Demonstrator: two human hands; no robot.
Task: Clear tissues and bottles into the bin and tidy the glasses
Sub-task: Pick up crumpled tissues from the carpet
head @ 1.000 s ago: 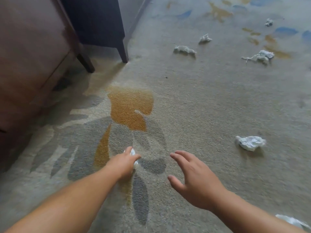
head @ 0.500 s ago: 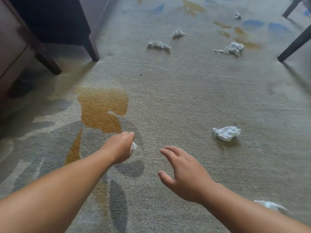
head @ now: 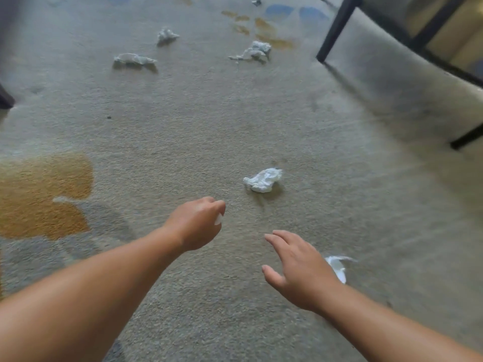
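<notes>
My left hand (head: 196, 224) is closed around a small white tissue (head: 218, 219), only a corner of which shows past the fingers. A crumpled white tissue (head: 263, 180) lies on the carpet just ahead and right of that hand. My right hand (head: 298, 270) hovers open, fingers spread, above the carpet, with another tissue (head: 338, 266) partly hidden behind it. Farther off lie three more crumpled tissues: one at the left (head: 133, 59), one behind it (head: 166, 35) and one to the right (head: 254, 51). No bin, bottles or glasses are in view.
The beige carpet (head: 183, 131) has orange and grey patches at the left. Black furniture legs (head: 337, 28) and a frame stand at the upper right. A dark furniture foot (head: 5, 99) shows at the left edge. A tiny white scrap (head: 256, 0) lies far back.
The view has swung right, so the cabinet has left the frame and the black legs have come in. My left hand has lifted off the carpet with the tissue and moved toward the nearest one.
</notes>
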